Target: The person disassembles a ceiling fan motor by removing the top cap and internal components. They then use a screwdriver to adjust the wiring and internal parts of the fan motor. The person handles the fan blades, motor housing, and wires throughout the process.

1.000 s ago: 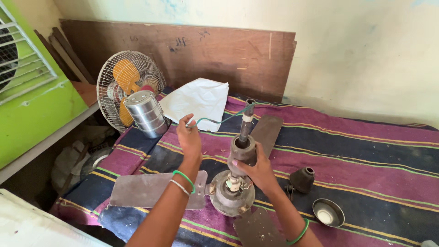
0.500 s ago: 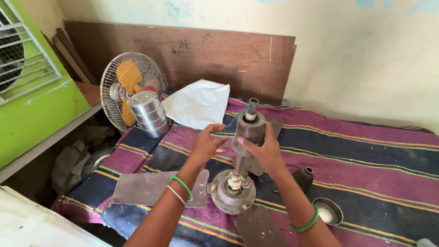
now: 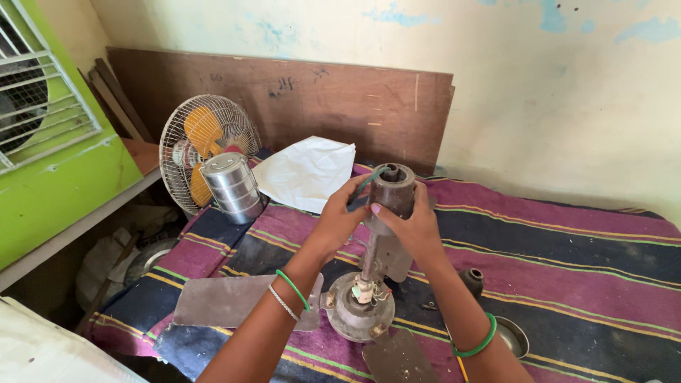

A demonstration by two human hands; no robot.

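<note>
Head camera looks down at a ceiling fan motor (image 3: 358, 315) that stands on a striped cloth (image 3: 567, 276), at about 6 o'clock in the picture. A metal rod (image 3: 370, 257) rises upright from the motor, and a brown cup-shaped cover (image 3: 392, 190) sits at the top of the rod. The left hand (image 3: 340, 220) holds the cover from its 9 o'clock side, with the fingers curled around it and a green wire (image 3: 369, 181) near the fingertips. The right hand (image 3: 411, 227) grips the cover from the 3 o'clock side, fingers wrapped on it. Flat grey fan blades (image 3: 227, 301) lie out from the motor on the cloth. At 10 o'clock from the motor stand a steel stacked container (image 3: 230, 186) and, just behind it, a table fan (image 3: 202, 142). A small dark cap (image 3: 471, 279) lies at 3 o'clock of the motor, and a metal bowl (image 3: 512, 335) lies near the right wrist.
</note>
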